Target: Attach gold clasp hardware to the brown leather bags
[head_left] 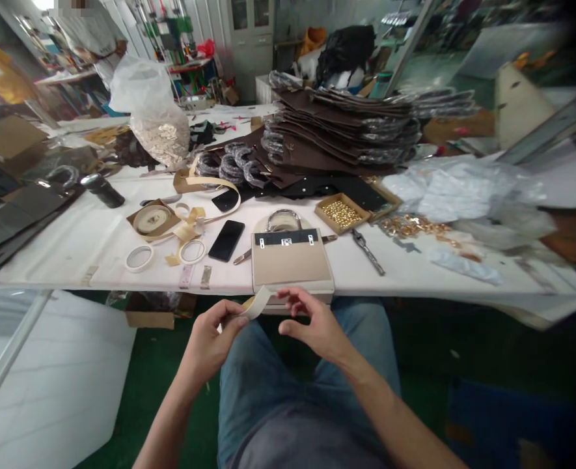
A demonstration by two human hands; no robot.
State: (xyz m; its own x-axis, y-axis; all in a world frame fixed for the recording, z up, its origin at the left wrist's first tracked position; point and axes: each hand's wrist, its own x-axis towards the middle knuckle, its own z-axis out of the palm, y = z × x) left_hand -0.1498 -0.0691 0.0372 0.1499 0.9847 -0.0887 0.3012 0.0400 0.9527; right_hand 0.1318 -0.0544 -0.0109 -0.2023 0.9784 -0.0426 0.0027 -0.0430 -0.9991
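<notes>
Between the thumb and fingers of my left hand (pixel 219 331) is a short pale strip (pixel 258 303), its free end curling up to the right; it looks like tape. My right hand (pixel 312 320) is just right of that end, fingers apart and bent, with nothing seen in them. Behind both hands a beige handbag (pixel 292 264) with a black top band, silver fittings and a wrapped handle sits at the table's front edge. A black phone (pixel 226 240) lies left of the bag, near a roll of masking tape (pixel 139 258).
Gold studs fill a small box (pixel 342 213) right of the bag, near a metal hand tool (pixel 368 251). Stacked brown bag pieces (pixel 336 130) rise behind. A dark flask (pixel 103 190) and a clear sack (pixel 155 117) stand left. A person (pixel 90 39) is at back left.
</notes>
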